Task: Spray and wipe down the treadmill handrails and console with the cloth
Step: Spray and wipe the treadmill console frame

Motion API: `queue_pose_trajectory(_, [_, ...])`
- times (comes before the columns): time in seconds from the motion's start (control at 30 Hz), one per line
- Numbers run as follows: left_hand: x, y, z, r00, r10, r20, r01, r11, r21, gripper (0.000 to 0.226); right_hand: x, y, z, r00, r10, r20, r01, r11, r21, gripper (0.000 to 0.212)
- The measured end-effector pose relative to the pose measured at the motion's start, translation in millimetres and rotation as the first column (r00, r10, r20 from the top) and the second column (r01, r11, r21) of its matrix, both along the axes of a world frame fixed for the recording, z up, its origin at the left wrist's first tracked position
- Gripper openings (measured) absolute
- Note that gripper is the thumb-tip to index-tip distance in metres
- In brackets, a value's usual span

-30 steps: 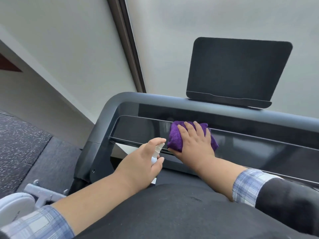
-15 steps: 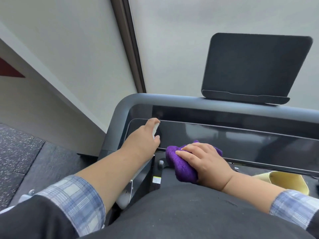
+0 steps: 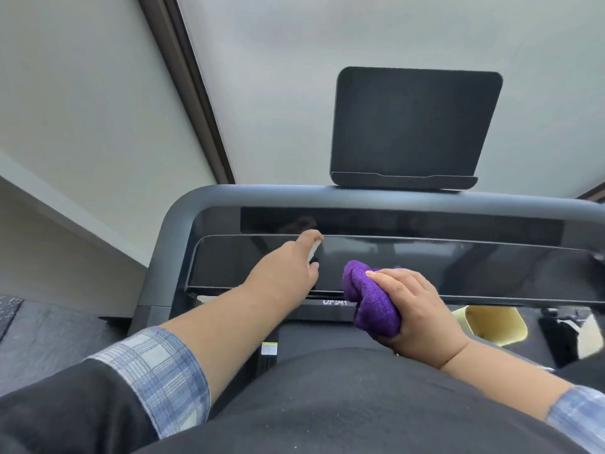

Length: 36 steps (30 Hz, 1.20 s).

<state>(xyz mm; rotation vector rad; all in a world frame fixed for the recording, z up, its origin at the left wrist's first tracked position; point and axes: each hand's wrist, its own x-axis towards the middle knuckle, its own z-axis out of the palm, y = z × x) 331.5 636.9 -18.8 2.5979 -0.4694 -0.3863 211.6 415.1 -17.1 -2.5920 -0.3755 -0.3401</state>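
Exercise room, gym or home unclear: a treadmill console (image 3: 393,260) with grey handrail (image 3: 327,194) and tablet holder (image 3: 415,126) stands against a pale wall (image 3: 98,93), on dark speckled rubber flooring (image 3: 9,309).

Glossy black console (image 3: 425,267) spanning between the grey handrail (image 3: 327,194) bends; bunched purple cloth (image 3: 370,299) at its lower edge; small white spray bottle (image 3: 313,252), mostly hidden, before its left half.

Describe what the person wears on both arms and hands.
Both hands are bare: the left hand and right hand show no gloves, rings or watch. Each forearm is uncovered, with a blue-and-white plaid cuff pushed up, under a black outer sleeve. The right arm's plaid cuff sits at the frame's edge.
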Motion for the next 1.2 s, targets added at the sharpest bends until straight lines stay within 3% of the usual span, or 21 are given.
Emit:
queue_pose_trajectory(0.13, [-4, -38, 4, 0.998, -0.056, 0.022, 0.055, 0.998, 0.015, 0.041, -14, -28, 3, 0.990, -0.137, -0.036, 0.139, 0.988, 0.062, 0.083])
queue_pose_trajectory(0.37, [-27, -38, 12, 0.999, 0.030, -0.034, -0.034, 0.992, -0.124, 0.046, -2, -86, 16, 0.949, -0.281, -0.145, 0.307, 0.928, 0.211, 0.053])
queue_pose_trajectory(0.43, [-39, -29, 12, 0.995, 0.075, -0.063, -0.083, 0.987, -0.140, 0.047, 10, -100, 14, 0.909, -0.359, -0.211, 0.387, 0.915, 0.112, 0.060])
queue_pose_trajectory(0.5, [-51, -21, 12, 0.990, 0.112, -0.086, -0.124, 0.981, -0.149, 0.047, 17, -102, 5, 0.847, -0.442, -0.296, 0.423, 0.897, -0.129, 0.077])
queue_pose_trajectory(0.57, [-63, -15, 11, 0.985, 0.138, -0.101, -0.153, 0.975, -0.160, 0.048, 22, -91, -9, 0.827, -0.461, -0.322, 0.348, 0.869, -0.352, 0.091])
queue_pose_trajectory(0.63, [-71, -10, 10, 0.981, 0.165, -0.102, -0.180, 0.970, -0.166, 0.048, 30, -75, -18, 0.843, -0.433, -0.319, 0.282, 0.861, -0.423, 0.096])
queue_pose_trajectory(0.97, [-114, 68, 11, 0.942, 0.328, -0.065, -0.334, 0.919, -0.209, 0.052, 87, 66, -35, 0.941, -0.130, -0.312, -0.003, 0.920, -0.392, 0.096])
queue_pose_trajectory(1.2, [-131, 116, 8, 0.918, 0.388, -0.088, -0.397, 0.903, -0.164, 0.055, 128, 200, -39, 0.938, 0.083, -0.336, -0.230, 0.876, -0.425, 0.098])
